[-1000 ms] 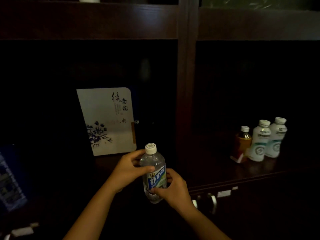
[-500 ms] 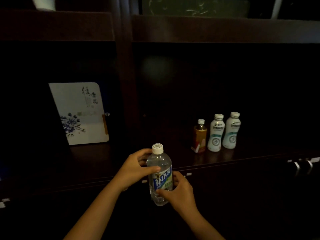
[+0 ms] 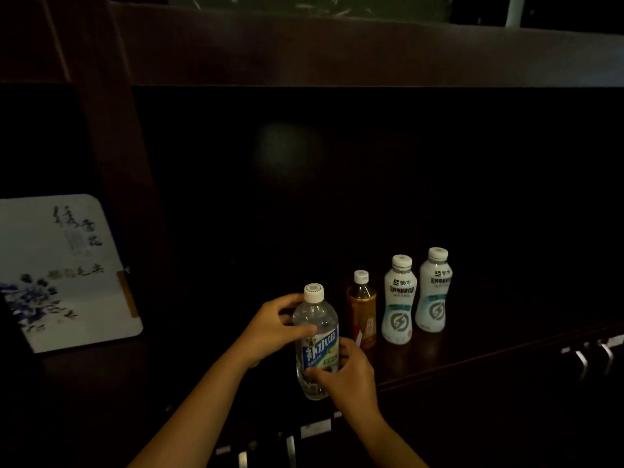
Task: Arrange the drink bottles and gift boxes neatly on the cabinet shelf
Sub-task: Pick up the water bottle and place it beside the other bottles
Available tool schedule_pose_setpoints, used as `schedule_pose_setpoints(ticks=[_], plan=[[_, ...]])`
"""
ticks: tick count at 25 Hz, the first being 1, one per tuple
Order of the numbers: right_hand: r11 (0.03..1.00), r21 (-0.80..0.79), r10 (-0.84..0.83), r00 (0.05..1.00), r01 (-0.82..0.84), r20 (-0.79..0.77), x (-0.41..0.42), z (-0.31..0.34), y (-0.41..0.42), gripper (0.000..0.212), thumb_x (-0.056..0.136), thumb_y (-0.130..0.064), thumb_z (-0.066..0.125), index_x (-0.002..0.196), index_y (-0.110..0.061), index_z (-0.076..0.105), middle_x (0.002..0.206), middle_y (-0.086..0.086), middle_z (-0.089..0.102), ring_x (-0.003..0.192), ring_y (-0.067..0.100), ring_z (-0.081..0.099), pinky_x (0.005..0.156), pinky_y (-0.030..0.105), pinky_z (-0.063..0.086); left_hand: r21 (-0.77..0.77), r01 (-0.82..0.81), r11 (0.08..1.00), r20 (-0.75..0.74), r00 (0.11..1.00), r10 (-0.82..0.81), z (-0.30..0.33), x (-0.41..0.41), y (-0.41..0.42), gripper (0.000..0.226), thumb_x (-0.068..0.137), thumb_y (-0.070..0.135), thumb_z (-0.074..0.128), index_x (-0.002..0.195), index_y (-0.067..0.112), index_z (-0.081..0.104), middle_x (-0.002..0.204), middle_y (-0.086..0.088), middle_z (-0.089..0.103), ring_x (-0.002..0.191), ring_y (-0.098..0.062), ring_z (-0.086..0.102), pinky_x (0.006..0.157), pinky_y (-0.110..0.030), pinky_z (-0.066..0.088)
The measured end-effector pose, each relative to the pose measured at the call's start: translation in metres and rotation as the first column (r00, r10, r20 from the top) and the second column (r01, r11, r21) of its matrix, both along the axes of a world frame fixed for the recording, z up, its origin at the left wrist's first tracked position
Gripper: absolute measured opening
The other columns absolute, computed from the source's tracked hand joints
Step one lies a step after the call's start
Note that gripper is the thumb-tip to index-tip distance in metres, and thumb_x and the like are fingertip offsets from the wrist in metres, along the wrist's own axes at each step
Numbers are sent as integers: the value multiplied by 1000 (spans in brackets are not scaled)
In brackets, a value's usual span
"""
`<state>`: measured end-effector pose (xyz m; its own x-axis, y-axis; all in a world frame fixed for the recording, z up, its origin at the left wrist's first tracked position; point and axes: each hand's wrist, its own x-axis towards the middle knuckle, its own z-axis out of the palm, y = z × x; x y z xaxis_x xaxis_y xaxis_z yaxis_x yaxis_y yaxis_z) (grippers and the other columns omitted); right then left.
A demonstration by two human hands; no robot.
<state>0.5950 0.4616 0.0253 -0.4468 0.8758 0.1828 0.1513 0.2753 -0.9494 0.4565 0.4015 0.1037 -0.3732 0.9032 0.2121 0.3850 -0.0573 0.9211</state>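
A clear water bottle point(image 3: 316, 336) with a white cap and a blue label is upright in both my hands, just in front of the dark shelf point(image 3: 456, 352). My left hand point(image 3: 275, 327) grips its upper body from the left. My right hand point(image 3: 347, 373) wraps its lower part from the right. Standing on the shelf right of it are an amber tea bottle point(image 3: 363, 312) and two white drink bottles point(image 3: 399, 300) point(image 3: 435, 292) in a row. A white gift box point(image 3: 64, 271) with blue flowers leans upright in the left compartment.
A dark wooden divider post point(image 3: 125, 184) separates the left compartment from the right one. Metal door handles point(image 3: 594, 356) show below the shelf at right, and more handles point(image 3: 287, 447) at the bottom centre. The cabinet interior is very dim.
The view has swung right, so the gift box slid to the left edge and the three shelf bottles came nearer the centre. The held bottle now sits next to the amber bottle.
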Motion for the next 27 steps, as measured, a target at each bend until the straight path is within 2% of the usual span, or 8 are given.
schedule_pose_setpoints(ticks=[3, 7, 11, 14, 21, 23, 27], plan=[[1000, -10, -2, 1000, 2, 5, -21, -5, 39, 63, 54, -24, 84, 109, -21, 54, 104, -3, 63, 91, 10, 62, 80, 32, 56, -30, 3, 1000, 5, 1000, -3, -6, -23, 40, 54, 68, 13, 77, 110, 37, 52, 106, 24, 55, 93, 2, 58, 64, -10, 51], [999, -39, -27, 999, 28, 22, -46, -20, 69, 62, 55, -24, 83, 109, -22, 54, 105, -1, 63, 94, 12, 61, 81, 35, 56, -75, 13, 997, 32, 999, -10, -18, -47, 74, 53, 68, 13, 77, 102, 45, 52, 106, 22, 58, 94, 1, 59, 65, -12, 52], [998, -54, -41, 998, 43, 38, -61, -32, 79, 62, 57, -22, 83, 112, -19, 55, 107, 2, 63, 96, 14, 62, 83, 37, 56, -112, 12, 994, 70, 998, -4, -32, -61, 86, 54, 69, 12, 77, 106, 43, 52, 108, 19, 59, 98, -2, 60, 69, -15, 53], [998, -46, -41, 998, 43, 46, -68, -36, 81, 62, 58, -21, 83, 113, -18, 54, 108, 2, 61, 98, 14, 61, 85, 38, 55, -117, -11, 993, 110, 994, 24, -39, -68, 88, 55, 69, 11, 76, 109, 40, 52, 105, 19, 60, 96, 0, 59, 66, -13, 52], [1000, 3, -11, 998, 11, 66, -63, -36, 82, 62, 60, -22, 83, 113, -19, 52, 108, 1, 57, 96, 13, 58, 81, 29, 53, -127, -25, 992, 129, 991, 41, -50, -64, 86, 59, 70, 13, 75, 115, 42, 50, 109, 21, 58, 102, 2, 56, 73, -15, 54], [1000, -4, 17, 997, -17, 75, -61, -34, 83, 61, 60, -20, 83, 112, -18, 51, 109, 2, 57, 97, 14, 58, 82, 31, 54, -127, -39, 991, 139, 989, 57, -51, -61, 85, 60, 70, 14, 75, 117, 41, 49, 109, 22, 57, 103, 1, 55, 74, -16, 54], [997, -26, 71, 992, -69, 102, -61, -28, 87, 62, 61, -17, 82, 113, -14, 50, 112, 7, 58, 101, 18, 58, 86, 36, 54, -140, -66, 988, 119, 989, 82, -43, -59, 84, 61, 69, 14, 76, 118, 38, 49, 117, 8, 60, 109, -8, 56, 79, -19, 52]])
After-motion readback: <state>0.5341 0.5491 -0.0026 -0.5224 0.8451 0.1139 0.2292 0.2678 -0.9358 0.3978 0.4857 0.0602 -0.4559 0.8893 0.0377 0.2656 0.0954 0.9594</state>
